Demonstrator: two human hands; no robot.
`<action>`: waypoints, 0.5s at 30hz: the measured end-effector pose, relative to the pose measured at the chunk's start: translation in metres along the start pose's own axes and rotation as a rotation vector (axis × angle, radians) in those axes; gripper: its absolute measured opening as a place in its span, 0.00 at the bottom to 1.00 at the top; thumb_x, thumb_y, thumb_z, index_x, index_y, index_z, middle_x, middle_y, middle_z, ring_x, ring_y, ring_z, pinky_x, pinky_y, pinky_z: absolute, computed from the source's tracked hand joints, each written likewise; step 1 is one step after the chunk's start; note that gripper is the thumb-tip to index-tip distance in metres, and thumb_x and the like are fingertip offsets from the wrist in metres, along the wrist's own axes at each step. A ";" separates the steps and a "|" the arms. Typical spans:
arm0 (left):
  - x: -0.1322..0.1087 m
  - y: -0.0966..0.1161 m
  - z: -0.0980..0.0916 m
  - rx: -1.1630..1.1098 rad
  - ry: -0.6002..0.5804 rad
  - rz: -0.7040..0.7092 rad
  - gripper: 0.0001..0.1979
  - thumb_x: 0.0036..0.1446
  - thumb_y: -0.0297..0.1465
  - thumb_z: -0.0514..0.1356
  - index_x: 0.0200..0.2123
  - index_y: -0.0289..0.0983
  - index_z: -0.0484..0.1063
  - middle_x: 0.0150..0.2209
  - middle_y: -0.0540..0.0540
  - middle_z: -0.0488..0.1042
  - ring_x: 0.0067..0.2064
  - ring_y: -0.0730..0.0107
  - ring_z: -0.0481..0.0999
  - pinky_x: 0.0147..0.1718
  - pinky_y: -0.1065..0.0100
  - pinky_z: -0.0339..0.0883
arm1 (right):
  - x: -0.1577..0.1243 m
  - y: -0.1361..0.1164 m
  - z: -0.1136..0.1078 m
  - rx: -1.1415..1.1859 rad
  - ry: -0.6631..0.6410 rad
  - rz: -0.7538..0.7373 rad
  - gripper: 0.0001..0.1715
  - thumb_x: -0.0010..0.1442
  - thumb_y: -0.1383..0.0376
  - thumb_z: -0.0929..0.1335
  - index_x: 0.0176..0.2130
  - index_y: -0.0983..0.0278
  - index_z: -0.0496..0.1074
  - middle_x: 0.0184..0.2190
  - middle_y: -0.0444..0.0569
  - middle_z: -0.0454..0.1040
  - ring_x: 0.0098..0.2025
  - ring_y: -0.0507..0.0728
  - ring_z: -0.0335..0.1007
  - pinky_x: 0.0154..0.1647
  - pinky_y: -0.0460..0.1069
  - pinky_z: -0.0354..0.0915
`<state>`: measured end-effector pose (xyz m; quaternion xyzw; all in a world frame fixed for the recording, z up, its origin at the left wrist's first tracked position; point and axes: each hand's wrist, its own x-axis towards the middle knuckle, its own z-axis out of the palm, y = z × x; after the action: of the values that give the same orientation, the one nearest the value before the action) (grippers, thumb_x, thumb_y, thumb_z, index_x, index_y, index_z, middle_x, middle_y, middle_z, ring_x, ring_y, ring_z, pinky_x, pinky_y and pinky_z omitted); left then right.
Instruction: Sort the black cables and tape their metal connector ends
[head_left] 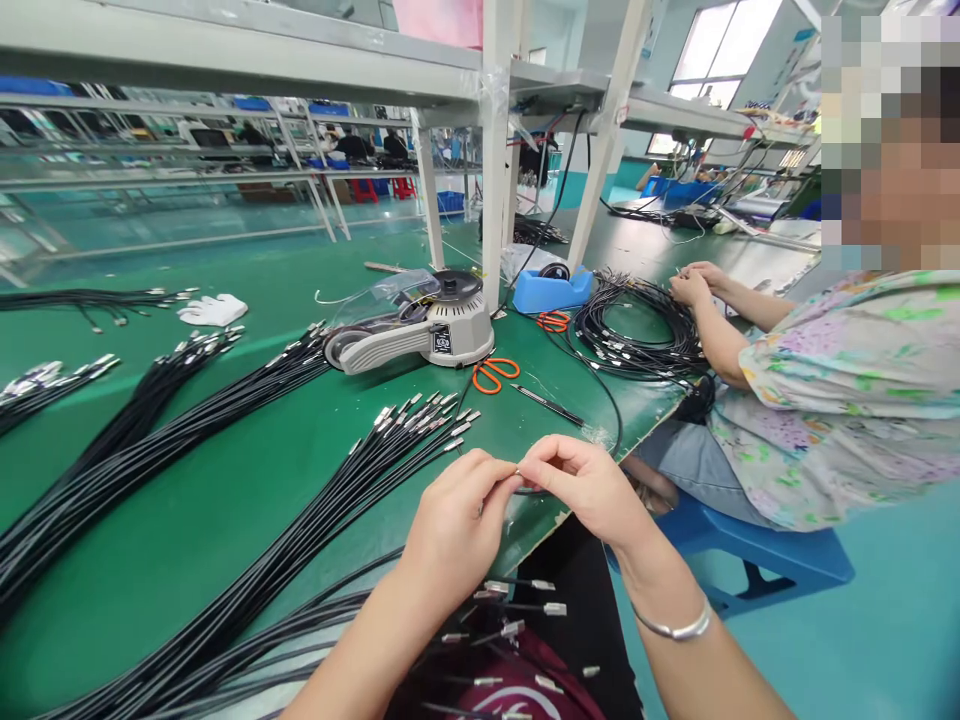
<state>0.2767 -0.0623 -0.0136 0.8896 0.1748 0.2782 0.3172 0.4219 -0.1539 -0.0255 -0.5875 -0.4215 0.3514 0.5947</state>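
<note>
My left hand (457,510) and my right hand (589,485) meet fingertip to fingertip above the table's front edge. Both are closed in a pinch around a small piece, mostly hidden by the fingers; a bit of dark cable shows beside them. Just left of my hands, a bundle of black cables (322,520) with silver metal ends lies on the green table (300,480). More cables (337,610) with metal ends lie below my left hand and across my lap.
A grey tape dispenser (457,325), orange-handled scissors (495,375), a pen (547,404) and a blue tape holder (551,290) stand or lie beyond my hands. At the right, a seated person works beside coiled cables (637,340). A white glove (213,310) lies far left.
</note>
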 end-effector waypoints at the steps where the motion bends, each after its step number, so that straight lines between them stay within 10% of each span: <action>1: 0.001 0.002 0.001 -0.005 -0.004 -0.018 0.09 0.61 0.30 0.53 0.32 0.37 0.73 0.28 0.50 0.69 0.31 0.73 0.69 0.32 0.72 0.61 | -0.001 -0.001 -0.002 -0.042 -0.016 -0.011 0.10 0.55 0.59 0.70 0.31 0.64 0.74 0.28 0.44 0.74 0.32 0.51 0.67 0.35 0.47 0.64; 11: -0.001 -0.003 -0.033 -0.095 -0.269 -0.441 0.17 0.60 0.38 0.52 0.49 0.40 0.71 0.45 0.48 0.76 0.42 0.67 0.74 0.43 0.68 0.64 | 0.002 0.003 -0.014 -0.228 0.054 0.040 0.12 0.55 0.58 0.69 0.29 0.65 0.73 0.26 0.44 0.72 0.29 0.52 0.65 0.32 0.47 0.61; 15: -0.012 -0.012 -0.034 -0.003 -0.361 -0.441 0.14 0.59 0.37 0.52 0.39 0.40 0.75 0.41 0.49 0.77 0.43 0.66 0.74 0.44 0.68 0.63 | 0.003 0.010 -0.013 -0.186 0.067 0.071 0.13 0.54 0.57 0.69 0.28 0.65 0.72 0.25 0.44 0.72 0.29 0.52 0.64 0.32 0.47 0.61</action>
<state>0.2448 -0.0433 -0.0045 0.8649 0.3043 0.0396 0.3973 0.4363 -0.1556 -0.0348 -0.6660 -0.4111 0.3118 0.5386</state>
